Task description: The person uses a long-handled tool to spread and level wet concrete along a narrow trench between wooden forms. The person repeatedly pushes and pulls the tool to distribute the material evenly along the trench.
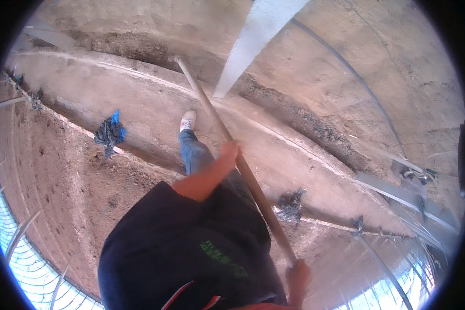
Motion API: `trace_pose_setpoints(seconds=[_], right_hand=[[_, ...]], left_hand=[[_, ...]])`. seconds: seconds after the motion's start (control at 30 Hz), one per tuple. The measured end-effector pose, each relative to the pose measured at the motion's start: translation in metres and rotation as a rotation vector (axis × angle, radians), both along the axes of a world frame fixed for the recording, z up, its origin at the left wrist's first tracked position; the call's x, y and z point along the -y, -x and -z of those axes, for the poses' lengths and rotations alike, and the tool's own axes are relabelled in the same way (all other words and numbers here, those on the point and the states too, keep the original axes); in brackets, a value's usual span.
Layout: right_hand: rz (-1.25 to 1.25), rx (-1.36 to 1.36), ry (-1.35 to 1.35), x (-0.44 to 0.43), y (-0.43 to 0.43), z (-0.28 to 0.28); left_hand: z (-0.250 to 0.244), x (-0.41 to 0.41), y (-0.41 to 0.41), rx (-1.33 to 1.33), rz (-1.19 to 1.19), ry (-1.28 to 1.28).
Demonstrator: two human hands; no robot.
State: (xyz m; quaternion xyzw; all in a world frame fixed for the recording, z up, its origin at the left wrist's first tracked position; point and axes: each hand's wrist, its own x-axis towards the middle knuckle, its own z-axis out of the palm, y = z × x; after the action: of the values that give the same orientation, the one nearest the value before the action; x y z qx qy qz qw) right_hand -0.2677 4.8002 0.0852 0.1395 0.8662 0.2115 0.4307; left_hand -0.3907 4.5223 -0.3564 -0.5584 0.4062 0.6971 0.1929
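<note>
A long wooden pole [252,178] runs from the far ditch down past the right side of my body. My left hand [230,150] grips it around its middle, the forearm crossing in front of my dark shirt. Lower right, my right hand [298,271] is closed on the pole's near end. The far end reaches over a raised kerb to a strip of dark soil [139,45]; no tool head can be made out there. One light shoe [188,120] below a blue jeans leg stands on the dusty path, left of the pole.
A pale post [244,42] rises by the kerb [271,131]. Bundles of dark and blue plastic [110,131] and grey plastic [290,205] are at the path's near edge, beside bare soil. A dark hose [348,68] curves over the ground beyond; metal channels [407,199] lie at right.
</note>
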Motion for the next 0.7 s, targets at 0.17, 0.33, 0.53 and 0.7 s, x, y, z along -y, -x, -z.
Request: trace_pose_setpoints(seconds=[0.17,0.33,0.53,0.7], right_hand=[[-0.091,-0.121,0.085,0.037,0.035,-0.041],[-0.252,-0.153,0.04,0.08,0.069,-0.078],[-0.25,-0.187,-0.037,0.208,0.113,-0.152],[-0.25,-0.117,-0.211,0.236,0.104,-0.154]], left_hand=[[-0.037,0.028,0.028,-0.095,-0.346,-0.254],[-0.074,0.076,0.05,-0.121,-0.458,-0.463],[-0.077,0.165,0.075,-0.172,-0.579,-0.655],[-0.076,0.217,0.102,-0.044,-0.432,-0.626]])
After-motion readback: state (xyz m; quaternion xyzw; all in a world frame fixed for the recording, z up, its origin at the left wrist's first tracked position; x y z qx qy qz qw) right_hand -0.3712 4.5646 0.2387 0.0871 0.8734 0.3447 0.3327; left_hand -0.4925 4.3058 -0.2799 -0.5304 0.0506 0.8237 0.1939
